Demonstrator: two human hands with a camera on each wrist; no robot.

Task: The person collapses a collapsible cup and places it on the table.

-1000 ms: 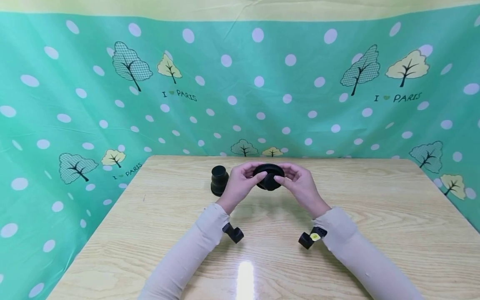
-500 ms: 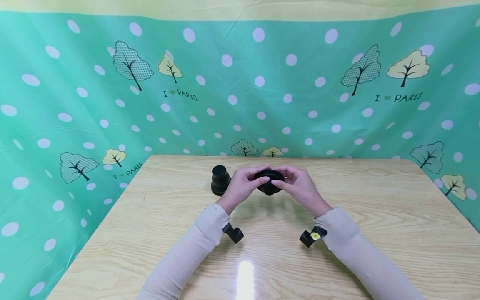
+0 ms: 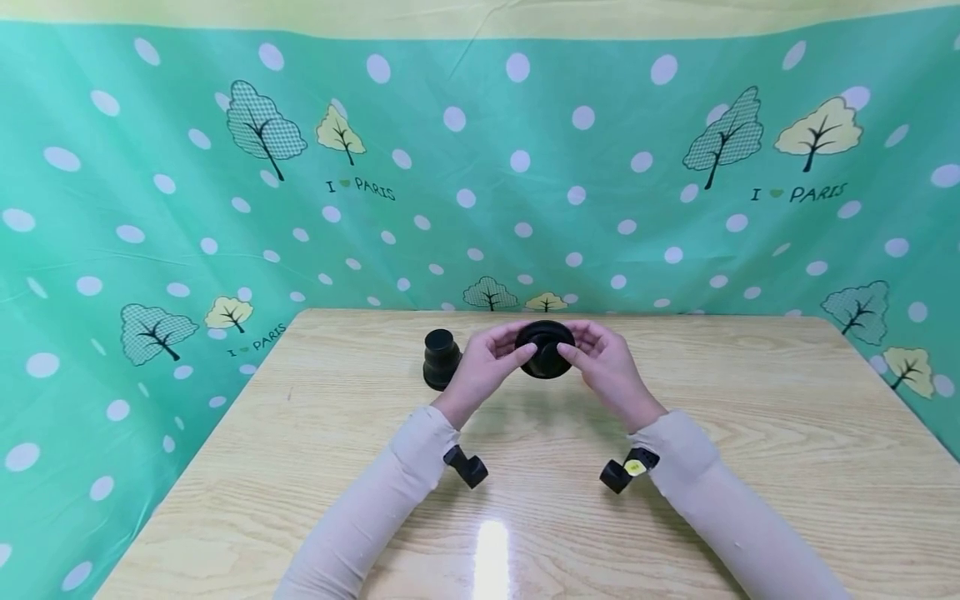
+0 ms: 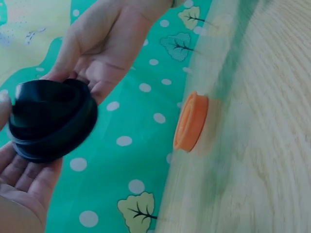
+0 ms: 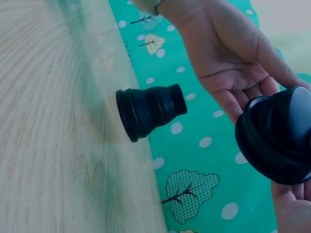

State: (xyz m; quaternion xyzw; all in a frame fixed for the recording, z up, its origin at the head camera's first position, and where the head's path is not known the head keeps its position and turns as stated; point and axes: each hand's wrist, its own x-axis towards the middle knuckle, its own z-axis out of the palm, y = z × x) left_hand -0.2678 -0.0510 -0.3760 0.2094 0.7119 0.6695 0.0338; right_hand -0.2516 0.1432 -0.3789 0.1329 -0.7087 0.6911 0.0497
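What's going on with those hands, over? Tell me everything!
Left hand and right hand gripping, over. Round black piece held up off the table. Nothing seen blocking; stepped black piece and orange disc sit nearby.

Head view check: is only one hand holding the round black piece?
No, the left hand and the right hand grip the round black piece from opposite sides.
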